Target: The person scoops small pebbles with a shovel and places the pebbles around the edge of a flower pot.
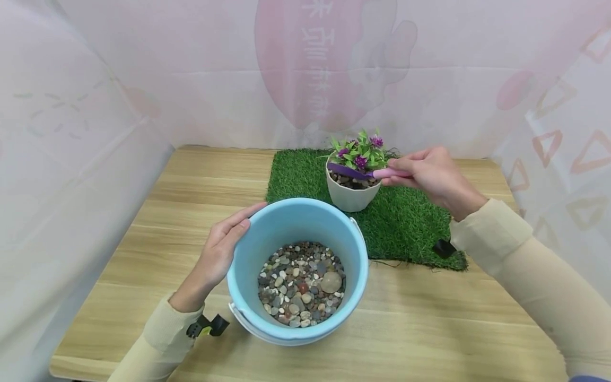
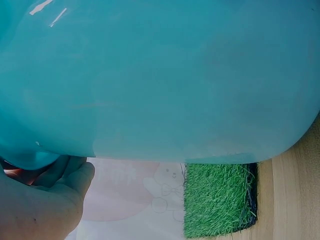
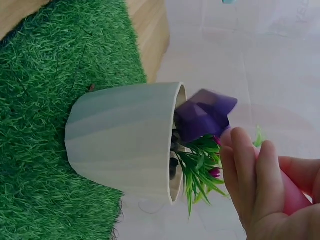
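Observation:
A light blue bucket (image 1: 298, 331) stands on the table with many mixed pebbles (image 1: 303, 284) in its bottom. My left hand (image 1: 224, 244) rests against the bucket's left rim, its fingers stretched along the outside. To the right, my right hand (image 1: 429, 172) grips the pink handle of a small toy trowel (image 1: 350, 172). The trowel's purple blade is tilted over the mouth of a white flower pot (image 3: 125, 140). In that pot grows a leafy plant (image 1: 355, 151) with purple flowers, with small stones around its base.
Under the flower pot lies a green artificial grass mat (image 1: 410, 228) on the wooden table (image 1: 429, 313). Printed white sheets (image 1: 210, 101) hang behind the table and along its sides. The bucket stands just in front of the pot.

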`<state>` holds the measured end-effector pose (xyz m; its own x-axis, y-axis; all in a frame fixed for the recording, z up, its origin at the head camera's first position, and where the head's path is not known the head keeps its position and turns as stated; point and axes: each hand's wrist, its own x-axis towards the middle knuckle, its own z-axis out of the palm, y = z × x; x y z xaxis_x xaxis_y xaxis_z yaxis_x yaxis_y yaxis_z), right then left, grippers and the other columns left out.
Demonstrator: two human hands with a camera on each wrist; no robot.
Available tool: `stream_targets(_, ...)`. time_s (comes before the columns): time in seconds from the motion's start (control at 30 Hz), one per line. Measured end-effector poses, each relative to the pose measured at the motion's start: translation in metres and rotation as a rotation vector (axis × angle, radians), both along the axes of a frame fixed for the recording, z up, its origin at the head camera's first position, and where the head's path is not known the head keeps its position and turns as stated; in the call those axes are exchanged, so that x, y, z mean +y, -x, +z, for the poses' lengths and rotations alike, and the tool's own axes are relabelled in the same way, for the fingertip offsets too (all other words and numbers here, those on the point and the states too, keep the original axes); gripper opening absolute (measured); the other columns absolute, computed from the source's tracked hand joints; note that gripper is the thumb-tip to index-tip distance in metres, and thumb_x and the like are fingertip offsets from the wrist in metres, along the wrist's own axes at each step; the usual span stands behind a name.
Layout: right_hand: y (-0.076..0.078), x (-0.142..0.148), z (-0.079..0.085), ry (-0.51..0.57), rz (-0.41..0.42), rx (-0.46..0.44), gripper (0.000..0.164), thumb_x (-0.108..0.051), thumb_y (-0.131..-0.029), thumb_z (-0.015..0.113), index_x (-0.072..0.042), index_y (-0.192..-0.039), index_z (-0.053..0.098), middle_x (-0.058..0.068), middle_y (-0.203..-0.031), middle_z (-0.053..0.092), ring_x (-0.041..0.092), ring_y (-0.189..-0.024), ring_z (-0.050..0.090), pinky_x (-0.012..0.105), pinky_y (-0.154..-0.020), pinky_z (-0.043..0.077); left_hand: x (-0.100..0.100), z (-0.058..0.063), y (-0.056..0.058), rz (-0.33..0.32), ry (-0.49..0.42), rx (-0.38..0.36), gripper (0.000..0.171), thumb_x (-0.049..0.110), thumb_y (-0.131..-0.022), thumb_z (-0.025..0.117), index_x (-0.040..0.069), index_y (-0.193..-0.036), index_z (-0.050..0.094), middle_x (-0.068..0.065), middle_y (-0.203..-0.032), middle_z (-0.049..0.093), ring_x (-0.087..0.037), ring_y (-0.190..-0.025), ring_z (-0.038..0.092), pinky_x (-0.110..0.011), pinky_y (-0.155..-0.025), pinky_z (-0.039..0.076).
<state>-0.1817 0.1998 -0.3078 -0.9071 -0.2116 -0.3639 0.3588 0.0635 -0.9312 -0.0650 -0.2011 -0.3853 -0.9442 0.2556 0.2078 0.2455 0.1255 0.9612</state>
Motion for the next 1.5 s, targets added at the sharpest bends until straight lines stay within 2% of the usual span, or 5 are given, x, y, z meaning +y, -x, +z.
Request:
stream_targets(0.67,-0.001,-0.003,-0.018,0.192,-0.047,-0.056,0.049,-0.013,-0.106,0.065,0.007,-0.148,0.050,0.012,-0.110,0.081,0.020,-0.098,0.081,0.019,-0.092,0.064,0.000,0.000,0.001,0.012,0.000,-0.002,0.046,0.017,-0.116,0.036,-0.008,-0.153,0.048,-0.027,-0.156,0.053,-0.016,-0.117,0.075,-0.046,-0.088,0.068)
stream_targets(0.77,-0.003,-0.003,-0.021,0.223,-0.058,-0.059,0.043,-0.012,-0.105,0.066,0.006,-0.143,0.056,0.013,-0.110,0.081,0.022,-0.099,0.081,0.020,-0.093,0.064,0.000,0.000,0.001,0.014,0.001,-0.002,0.046,0.017,-0.116,0.036,-0.009,-0.153,0.047,-0.027,-0.156,0.053,-0.016,-0.118,0.075,-0.046,-0.088,0.068)
stream_targets(1.0,-0.006,0.000,-0.027,0.227,-0.039,-0.053,0.016,-0.012,-0.105,0.065,-0.006,-0.115,0.077,0.013,-0.109,0.081,0.024,-0.101,0.081,0.020,-0.093,0.063,0.000,-0.001,0.001,0.011,-0.003,0.006,0.046,0.016,-0.116,0.036,-0.010,-0.153,0.047,-0.028,-0.156,0.052,-0.014,-0.119,0.074,-0.045,-0.090,0.068)
stream_targets(1.33,-0.012,0.009,-0.026,0.284,-0.025,-0.061,0.019,-0.008,-0.107,0.061,-0.005,-0.115,0.079,0.015,-0.112,0.080,0.021,-0.097,0.081,0.021,-0.093,0.064,0.001,-0.002,0.000,0.003,-0.014,0.004,0.046,0.016,-0.116,0.037,-0.008,-0.153,0.048,-0.027,-0.155,0.053,-0.017,-0.118,0.075,-0.046,-0.089,0.068)
stream_targets(1.5,-0.016,0.015,-0.023,0.292,-0.018,-0.053,0.017,-0.010,-0.104,0.067,-0.004,-0.115,0.079,0.016,-0.113,0.080,0.021,-0.099,0.081,0.022,-0.095,0.064,0.000,-0.001,0.000,-0.003,-0.013,0.002,0.046,0.017,-0.116,0.036,-0.009,-0.153,0.047,-0.028,-0.155,0.052,-0.016,-0.117,0.075,-0.046,-0.088,0.068)
